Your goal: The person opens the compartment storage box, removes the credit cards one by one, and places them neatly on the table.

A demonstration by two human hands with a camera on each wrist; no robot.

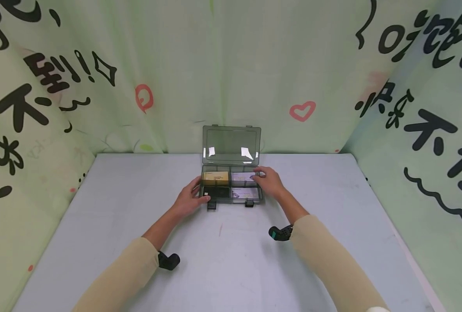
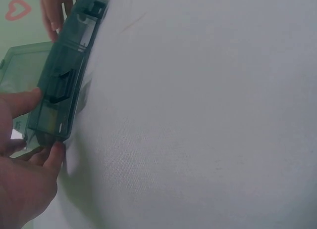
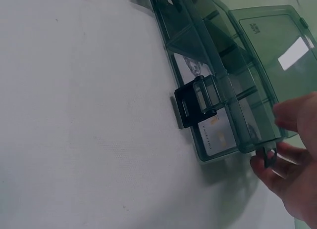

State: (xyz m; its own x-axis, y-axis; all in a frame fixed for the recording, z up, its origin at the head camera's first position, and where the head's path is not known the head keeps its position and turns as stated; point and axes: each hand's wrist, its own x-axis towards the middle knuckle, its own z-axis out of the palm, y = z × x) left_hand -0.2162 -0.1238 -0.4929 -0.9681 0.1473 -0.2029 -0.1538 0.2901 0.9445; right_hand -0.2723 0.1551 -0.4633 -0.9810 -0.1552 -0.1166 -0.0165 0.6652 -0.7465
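Observation:
A see-through grey-green plastic compartment box (image 1: 231,201) sits near the back middle of the table, its clear lid (image 1: 232,145) standing up behind it. Inside are a yellow pack (image 1: 216,177) at back left, something black (image 1: 216,193) at front left, and pale purple-white packs (image 1: 244,193) in both right compartments. My left hand (image 1: 190,199) grips the left end, thumb on the front top edge and fingers around the side. At the right end, my right hand (image 1: 271,182) holds the wall between thumb and fingers, beside a small loop (image 3: 268,157) on the box.
Two black latches (image 1: 249,203) hang at the box's front edge. A white table (image 1: 231,268) stretches around it, with pale green curtains (image 1: 239,65) bearing black lettering behind and at both sides. Black wrist devices (image 1: 281,233) stick out from both beige sleeves.

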